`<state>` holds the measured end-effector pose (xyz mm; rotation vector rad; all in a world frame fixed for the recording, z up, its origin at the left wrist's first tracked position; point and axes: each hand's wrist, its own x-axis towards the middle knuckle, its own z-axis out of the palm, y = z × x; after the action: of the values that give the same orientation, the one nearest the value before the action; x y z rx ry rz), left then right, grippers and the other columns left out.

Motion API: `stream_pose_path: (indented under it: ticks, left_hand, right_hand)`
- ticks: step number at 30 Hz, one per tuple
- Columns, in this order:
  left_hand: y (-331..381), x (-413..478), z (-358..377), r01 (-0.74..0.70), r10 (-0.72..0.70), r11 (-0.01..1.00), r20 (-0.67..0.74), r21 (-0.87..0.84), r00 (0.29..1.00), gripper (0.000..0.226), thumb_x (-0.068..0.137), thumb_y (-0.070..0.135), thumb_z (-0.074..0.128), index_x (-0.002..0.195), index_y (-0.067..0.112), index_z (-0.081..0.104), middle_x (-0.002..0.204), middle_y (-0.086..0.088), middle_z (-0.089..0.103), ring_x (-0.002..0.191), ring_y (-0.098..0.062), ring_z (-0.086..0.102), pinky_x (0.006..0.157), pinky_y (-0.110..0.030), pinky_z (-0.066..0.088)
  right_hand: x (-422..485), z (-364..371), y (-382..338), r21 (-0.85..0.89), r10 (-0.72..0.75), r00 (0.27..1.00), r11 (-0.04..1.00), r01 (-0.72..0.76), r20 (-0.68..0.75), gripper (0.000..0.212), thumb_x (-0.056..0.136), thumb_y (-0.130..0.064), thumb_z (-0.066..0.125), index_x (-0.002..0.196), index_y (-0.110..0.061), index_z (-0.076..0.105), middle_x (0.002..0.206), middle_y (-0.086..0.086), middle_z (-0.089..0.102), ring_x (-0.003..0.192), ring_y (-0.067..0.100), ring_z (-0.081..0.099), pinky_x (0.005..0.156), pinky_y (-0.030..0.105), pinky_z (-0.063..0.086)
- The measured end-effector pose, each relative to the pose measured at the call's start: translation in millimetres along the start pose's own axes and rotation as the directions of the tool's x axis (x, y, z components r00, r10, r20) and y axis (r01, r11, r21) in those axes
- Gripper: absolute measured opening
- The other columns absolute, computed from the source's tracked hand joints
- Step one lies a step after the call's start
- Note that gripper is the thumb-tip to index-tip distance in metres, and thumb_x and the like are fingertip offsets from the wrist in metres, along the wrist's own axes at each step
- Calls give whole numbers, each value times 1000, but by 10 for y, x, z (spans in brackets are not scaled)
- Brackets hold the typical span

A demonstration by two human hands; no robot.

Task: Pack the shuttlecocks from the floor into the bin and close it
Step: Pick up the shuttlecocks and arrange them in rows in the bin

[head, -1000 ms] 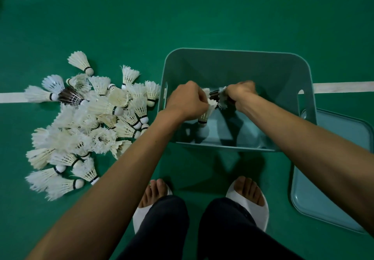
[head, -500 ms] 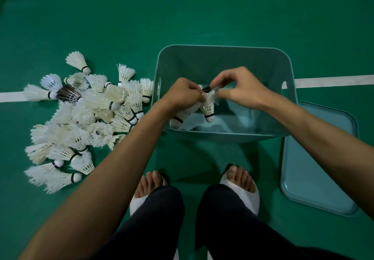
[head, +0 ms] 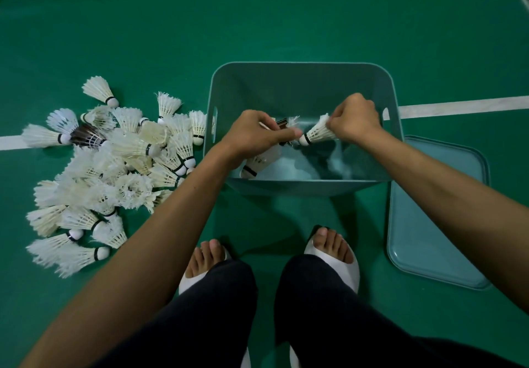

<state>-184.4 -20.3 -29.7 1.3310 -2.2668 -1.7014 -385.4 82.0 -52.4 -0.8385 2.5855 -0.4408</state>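
Note:
A teal bin (head: 300,84) stands open on the green floor in front of me. Both hands are over its opening. My left hand (head: 254,135) is closed around a bunch of shuttlecocks (head: 256,165), which hang below the fist, and a dark one pokes out at the fingers. My right hand (head: 353,120) pinches a single white shuttlecock (head: 317,132) by its feathers, cork pointing left, just apart from the left hand's thumb. A pile of several white shuttlecocks (head: 108,167) lies on the floor left of the bin.
The bin's teal lid (head: 435,218) lies flat on the floor to the right of the bin. A white court line (head: 463,105) runs across behind it. My feet in white slippers (head: 332,256) stand just before the bin.
My right hand has pulled one white shuttlecock out of the left hand's bunch and moved right with it. The hands, touching half a second ago, are now apart.

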Motion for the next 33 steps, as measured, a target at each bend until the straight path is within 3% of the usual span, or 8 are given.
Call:
stream_pose_path:
  ticks: [3,7,15,20,27,30,31,33]
  left_hand:
    - [-15,37,50,57,-76,991,162,119,984,77,72,75,75,102,4,75,95,-4,78,93,-24,66,85,-37,48]
    - [-22,50,16,113,-273,906,358,408,893,94,73,88,57,123,9,68,90,7,81,114,-19,63,107,-44,42]
    - [3,142,-46,57,-417,732,380,679,825,82,80,88,46,106,16,78,147,-11,57,129,-30,56,110,-42,43]
    - [21,231,-2,232,-356,895,299,380,885,88,99,74,22,131,4,64,145,-20,55,129,-38,56,113,-52,42]
    - [88,236,76,187,-204,977,189,101,961,91,103,69,9,152,1,44,159,-19,42,146,-31,40,120,-44,26]
    - [105,121,102,164,-154,986,225,-29,962,80,104,65,5,165,14,13,170,-14,18,155,-27,23,124,-43,15]
    - [112,90,113,152,-133,986,223,-66,966,77,105,62,4,165,14,13,168,-13,25,153,-26,27,124,-40,17]
    - [130,43,135,140,-110,982,226,-125,968,82,107,58,1,148,6,48,132,-12,58,123,-20,53,111,-33,33]
  right_hand:
    - [123,159,32,100,139,990,986,-137,-17,16,86,-15,69,96,-8,78,99,12,76,87,30,71,80,35,60]
    - [240,279,-20,208,277,958,944,-258,-68,24,85,-19,69,104,-5,76,107,13,74,98,32,71,81,30,55]
    - [382,429,-248,337,342,938,878,-341,57,19,78,-17,70,91,-4,75,83,11,75,71,25,74,62,33,62]
    - [434,598,-329,376,372,921,841,-388,117,15,82,-16,74,92,-5,76,87,11,76,64,22,71,43,27,52]
    - [350,413,-245,344,295,949,884,-316,112,29,79,-29,82,92,-4,75,91,7,74,70,20,69,56,30,58]
    - [54,241,-237,333,79,997,940,-70,-14,8,80,-17,72,83,-11,78,82,-1,73,76,14,65,71,27,53]
    - [-101,171,-265,380,-50,999,924,40,17,9,80,-12,71,81,-18,78,81,-4,74,77,11,66,74,27,54]
    - [-430,38,-323,463,-335,929,856,231,157,16,78,-11,73,83,-24,78,83,-4,77,71,7,66,72,30,55]
